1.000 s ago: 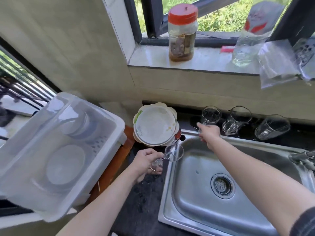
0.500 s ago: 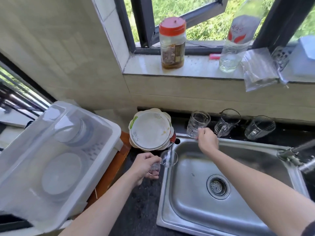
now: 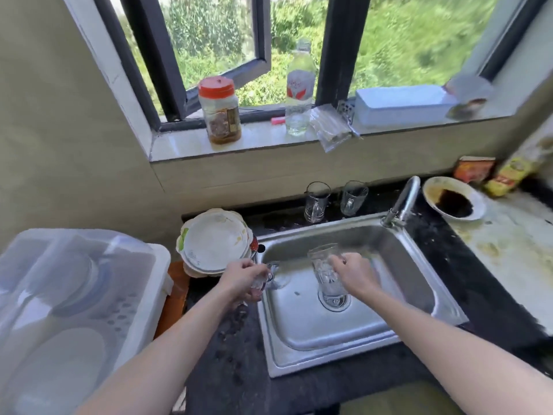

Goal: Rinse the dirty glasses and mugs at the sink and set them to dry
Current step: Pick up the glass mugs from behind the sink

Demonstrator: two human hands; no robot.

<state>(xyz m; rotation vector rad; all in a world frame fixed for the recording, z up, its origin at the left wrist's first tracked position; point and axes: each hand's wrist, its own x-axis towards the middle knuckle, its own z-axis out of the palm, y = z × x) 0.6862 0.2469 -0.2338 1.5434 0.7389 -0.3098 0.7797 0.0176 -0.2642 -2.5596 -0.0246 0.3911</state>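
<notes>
Fingers of the right hand [image 3: 353, 272] are closing around a tall clear glass [image 3: 327, 272], holding it upright over the drain of the sink [image 3: 419, 283]. The left hand [image 3: 244, 278] is clamping a smaller glass mug [image 3: 270, 275] at the sink's near-left edge, its mouth tipping toward the basin. Beyond both grips, the tap [image 3: 402, 202] is standing at the far rim; no water is showing. Two more glass mugs [image 3: 317, 202] are waiting beside it on the counter. Judged step: carrying glassware into the basin ahead of rinsing. The next move is calling for a free hand at the tap. The covered drying rack [image 3: 80, 295] is sitting well left of the left grip.
</notes>
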